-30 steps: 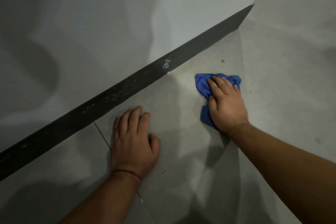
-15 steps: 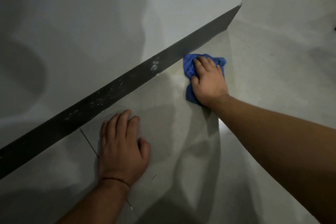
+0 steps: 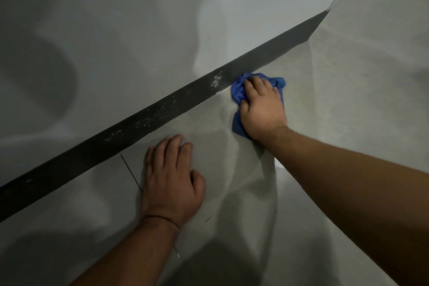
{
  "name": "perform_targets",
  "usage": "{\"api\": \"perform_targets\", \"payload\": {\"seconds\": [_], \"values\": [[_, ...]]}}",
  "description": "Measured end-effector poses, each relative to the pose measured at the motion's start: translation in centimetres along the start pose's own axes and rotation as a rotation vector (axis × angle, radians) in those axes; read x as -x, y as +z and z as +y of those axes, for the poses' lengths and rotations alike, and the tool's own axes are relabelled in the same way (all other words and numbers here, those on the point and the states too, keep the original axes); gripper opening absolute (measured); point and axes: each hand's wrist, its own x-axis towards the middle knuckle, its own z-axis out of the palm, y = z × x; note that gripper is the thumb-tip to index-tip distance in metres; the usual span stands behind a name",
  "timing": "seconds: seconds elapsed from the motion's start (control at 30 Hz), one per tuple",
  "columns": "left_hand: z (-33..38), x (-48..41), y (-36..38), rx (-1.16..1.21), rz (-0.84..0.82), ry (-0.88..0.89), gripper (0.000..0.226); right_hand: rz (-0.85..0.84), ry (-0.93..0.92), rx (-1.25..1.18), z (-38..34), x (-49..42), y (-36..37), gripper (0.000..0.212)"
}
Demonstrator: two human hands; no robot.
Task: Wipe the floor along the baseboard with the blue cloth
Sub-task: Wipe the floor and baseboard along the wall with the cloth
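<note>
A crumpled blue cloth (image 3: 239, 93) lies on the grey tiled floor (image 3: 348, 104), its upper edge touching the dark baseboard (image 3: 162, 111). My right hand (image 3: 262, 107) presses down on the cloth, fingers curled over it and pointing toward the baseboard. Most of the cloth is hidden under the hand; blue shows at the left, top right and near the wrist. My left hand (image 3: 171, 179) rests flat on the floor below the baseboard, fingers together, holding nothing. A thin band circles its wrist.
The baseboard runs diagonally from lower left to upper right and carries white scuff marks (image 3: 217, 81). A pale grey wall (image 3: 116, 30) rises behind it. A tile joint (image 3: 130, 170) runs beside my left hand. The baseboard ends at a corner (image 3: 325, 13) at upper right.
My right hand has pushed the cloth from the open floor up to the baseboard, then slightly left along it. My left hand stays planted on the floor.
</note>
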Motion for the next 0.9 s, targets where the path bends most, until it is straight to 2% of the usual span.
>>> {"api": "perform_targets", "payload": {"seconds": [0.17, 0.27, 0.33, 0.5, 0.67, 0.83, 0.9], "values": [[0.2, 0.1, -0.2, 0.010, -0.003, -0.012, 0.061, 0.002, -0.138, -0.055, -5.3, 3.1, 1.1, 0.053], [0.2, 0.1, -0.4, 0.010, -0.022, -0.023, 0.062, -0.069, -0.320, -0.067, -5.5, 4.9, 1.3, 0.053], [0.3, 0.2, -0.5, 0.014, -0.029, -0.025, 0.063, -0.080, -0.366, -0.089, -4.3, 5.1, 0.9, 0.052], [0.2, 0.3, -0.4, 0.040, -0.023, -0.029, 0.062, 0.025, -0.169, -0.084, -2.8, 2.9, 0.5, 0.049], [0.2, 0.3, -0.4, 0.051, -0.035, -0.028, 0.064, -0.012, -0.014, -0.091, -6.6, 2.0, 1.5, 0.055], [-0.1, 0.4, -1.2, 0.131, -0.068, -0.037, 0.067, -0.081, -0.313, -0.067, -7.4, 5.2, 1.7, 0.057], [-0.5, 0.9, -1.7, 0.196, -0.052, -0.059, 0.067, -0.100, -0.357, -0.099, -6.7, 5.7, 1.4, 0.054]]}}
